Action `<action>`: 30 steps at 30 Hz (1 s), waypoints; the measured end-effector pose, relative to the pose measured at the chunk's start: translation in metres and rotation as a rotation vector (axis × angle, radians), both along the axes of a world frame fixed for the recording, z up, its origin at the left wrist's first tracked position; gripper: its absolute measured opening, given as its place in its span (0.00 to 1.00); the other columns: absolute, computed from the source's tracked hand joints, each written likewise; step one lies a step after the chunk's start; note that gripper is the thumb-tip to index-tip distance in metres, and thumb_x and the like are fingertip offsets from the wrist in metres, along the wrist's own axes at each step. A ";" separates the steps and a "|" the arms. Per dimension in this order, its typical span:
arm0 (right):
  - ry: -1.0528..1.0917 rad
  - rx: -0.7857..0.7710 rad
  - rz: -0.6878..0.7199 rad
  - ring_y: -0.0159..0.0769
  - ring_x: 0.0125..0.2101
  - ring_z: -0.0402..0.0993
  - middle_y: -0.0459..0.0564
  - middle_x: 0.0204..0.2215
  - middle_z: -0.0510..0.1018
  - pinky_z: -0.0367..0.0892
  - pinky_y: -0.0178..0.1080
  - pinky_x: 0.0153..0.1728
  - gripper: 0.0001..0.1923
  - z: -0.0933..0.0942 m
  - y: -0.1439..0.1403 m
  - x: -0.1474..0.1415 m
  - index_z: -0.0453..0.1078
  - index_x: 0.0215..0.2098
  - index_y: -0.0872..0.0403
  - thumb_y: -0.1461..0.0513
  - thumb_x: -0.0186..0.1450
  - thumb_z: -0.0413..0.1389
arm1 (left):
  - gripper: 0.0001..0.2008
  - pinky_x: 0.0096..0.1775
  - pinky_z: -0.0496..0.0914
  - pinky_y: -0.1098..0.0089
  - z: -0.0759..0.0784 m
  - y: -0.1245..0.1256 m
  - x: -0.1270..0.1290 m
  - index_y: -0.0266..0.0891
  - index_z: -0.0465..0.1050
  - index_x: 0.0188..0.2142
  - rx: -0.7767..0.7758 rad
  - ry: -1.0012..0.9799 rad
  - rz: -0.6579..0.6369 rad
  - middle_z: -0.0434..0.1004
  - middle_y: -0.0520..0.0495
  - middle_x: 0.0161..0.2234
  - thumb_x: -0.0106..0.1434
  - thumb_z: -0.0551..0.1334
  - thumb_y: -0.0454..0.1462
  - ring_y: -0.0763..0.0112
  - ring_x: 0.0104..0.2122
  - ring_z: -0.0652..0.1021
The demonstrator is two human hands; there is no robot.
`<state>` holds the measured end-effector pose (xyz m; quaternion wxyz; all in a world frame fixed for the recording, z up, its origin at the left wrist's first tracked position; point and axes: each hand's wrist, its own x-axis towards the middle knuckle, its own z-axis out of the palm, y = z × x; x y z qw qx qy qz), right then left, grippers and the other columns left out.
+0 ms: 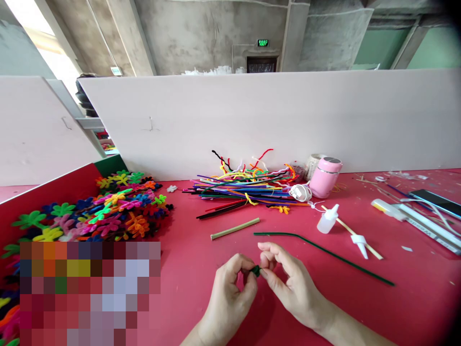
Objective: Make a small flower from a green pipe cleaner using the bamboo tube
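A pink flask (325, 179) stands beside a coiled white cable (301, 193), and far right lies perhaps a phone (441, 201).

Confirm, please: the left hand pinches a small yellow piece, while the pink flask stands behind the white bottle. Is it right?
Not yellow: the head view shows the left hand pinching a small dark green piece. The pink flask stands behind the white bottle.

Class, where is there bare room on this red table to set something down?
Two patches look bare: between the flower pile and the pale stick, and right of the right hand, below the long dark green pipe cleaner. The blurred lower-left corner cannot be judged. Crowded: the left, under that pile; the back, with the pipe-cleaner heap and pink flask.
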<state>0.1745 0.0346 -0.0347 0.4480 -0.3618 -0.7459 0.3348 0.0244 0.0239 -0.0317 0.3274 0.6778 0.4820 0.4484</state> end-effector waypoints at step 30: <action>0.177 -0.160 0.031 0.31 0.31 0.68 0.45 0.29 0.70 0.66 0.36 0.37 0.13 0.002 -0.002 -0.004 0.55 0.47 0.51 0.64 0.63 0.49 | 0.03 0.17 0.52 0.79 0.002 0.004 0.001 0.35 0.65 0.20 -0.833 -1.034 -0.317 0.71 0.48 0.16 0.46 0.58 0.29 0.77 0.17 0.69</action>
